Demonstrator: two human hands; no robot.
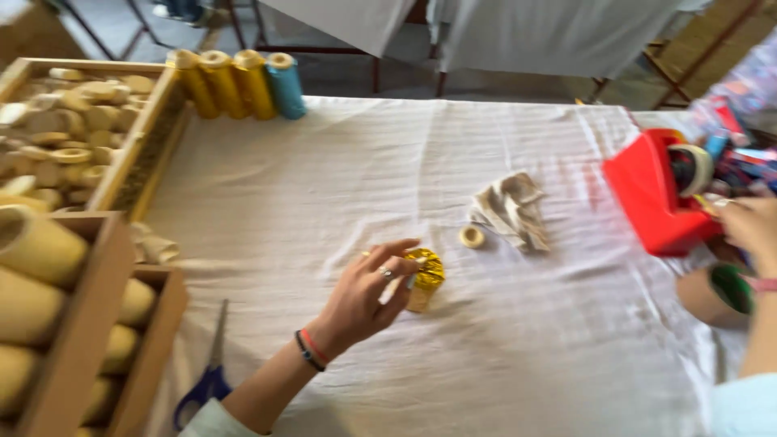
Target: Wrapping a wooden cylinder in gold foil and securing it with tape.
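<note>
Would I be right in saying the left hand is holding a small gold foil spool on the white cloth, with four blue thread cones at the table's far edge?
Not quite: the head view shows three yellow thread cones and one blue thread cone. The left hand does hold the small gold foil spool on the white cloth.

A small spool wrapped in shiny gold thread (424, 277) stands upright on the white cloth, mid-table.

The left hand (368, 293) reaches forward from the near left, wrist bent, fingers (398, 260) curled in a loose pinch. The right hand (749, 226) sits at the far right edge, fingers partly cut off.
</note>
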